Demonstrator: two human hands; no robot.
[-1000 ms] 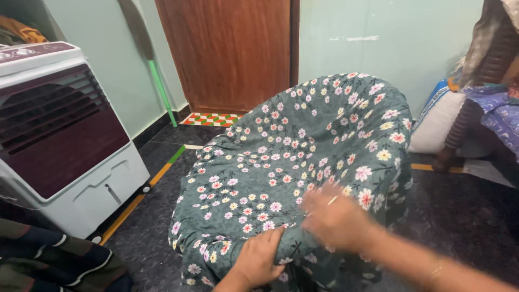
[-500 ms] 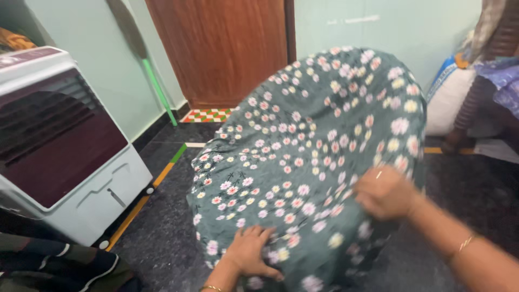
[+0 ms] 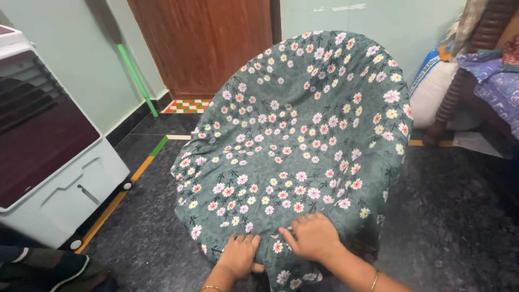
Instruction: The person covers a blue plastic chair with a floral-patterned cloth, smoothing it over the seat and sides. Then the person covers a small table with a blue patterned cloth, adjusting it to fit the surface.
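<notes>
Chair cover [image 3: 292, 140]: green flowered cloth draped over a round-backed chair at centre frame; it now fills more of the view than half a second ago.
Air cooler [image 3: 48, 146]: white, at 9 o'clock of the chair.
Door [image 3: 208, 43]: brown wood, at 11 o'clock.
Right hand [image 3: 313, 236]: earlier out at the cover's 4 o'clock edge, now at 6 o'clock, fingers spread flat, pressing the hem.
Left hand [image 3: 239, 255]: just beside it, fingers curled, pinching the hem.
</notes>
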